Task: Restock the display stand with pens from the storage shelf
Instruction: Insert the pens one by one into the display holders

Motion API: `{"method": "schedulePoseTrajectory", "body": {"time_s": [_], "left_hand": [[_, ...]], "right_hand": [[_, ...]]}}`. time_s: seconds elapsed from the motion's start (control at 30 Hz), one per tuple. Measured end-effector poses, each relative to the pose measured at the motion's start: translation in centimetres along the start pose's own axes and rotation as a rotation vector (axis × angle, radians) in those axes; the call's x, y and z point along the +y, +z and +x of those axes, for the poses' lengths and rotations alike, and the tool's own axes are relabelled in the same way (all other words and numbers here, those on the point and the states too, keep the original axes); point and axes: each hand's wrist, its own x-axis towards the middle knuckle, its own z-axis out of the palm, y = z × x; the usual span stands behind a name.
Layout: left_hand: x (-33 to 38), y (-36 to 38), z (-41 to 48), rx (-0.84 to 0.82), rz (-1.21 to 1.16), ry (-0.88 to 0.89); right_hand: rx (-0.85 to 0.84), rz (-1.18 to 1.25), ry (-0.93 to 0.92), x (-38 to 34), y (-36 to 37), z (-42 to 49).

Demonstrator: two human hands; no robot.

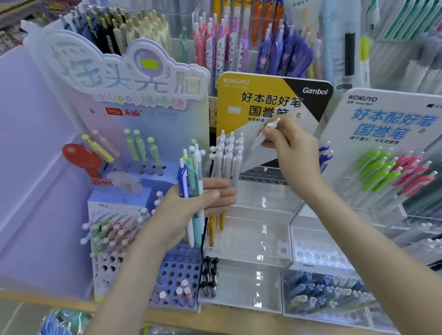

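My left hand [191, 207] grips a bundle of pens [191, 179], blue, teal and white, held upright in front of the displays. My right hand [287, 144] pinches a single white pen [264, 133], tilted, just above the clear tiered stand [263, 198] under the yellow and black sign [269, 96]. A cluster of white pens [228, 155] stands in that stand's upper left holes; the perforated row to their right looks bare. A few yellow pens [214, 224] sit one tier lower.
A pastel lollipop-pen display [134, 201] stands to the left. Another stand with green, pink and dark pens [400, 171] is on the right. Clear bins of pens [323, 291] line the wooden counter edge [177, 316]. Racks of pens fill the back.
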Motion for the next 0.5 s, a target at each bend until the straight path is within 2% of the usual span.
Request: {"method": "schedulePoseTrajectory", "body": {"time_s": [0.13,0.3,0.5], "left_hand": [[-0.2,0.1,0.2,-0.028,-0.016,-0.004],[-0.4,0.1,0.3,-0.073,-0.008,-0.001],[-0.5,0.6,0.5,-0.139,-0.018,-0.021]], "right_hand": [[-0.052,-0.144,-0.038,0.0,-0.3,0.7],[-0.251,-0.245,-0.032,0.9,1.0,0.2],[-0.292,-0.303,-0.008,1.2,1.2,0.7]]}}
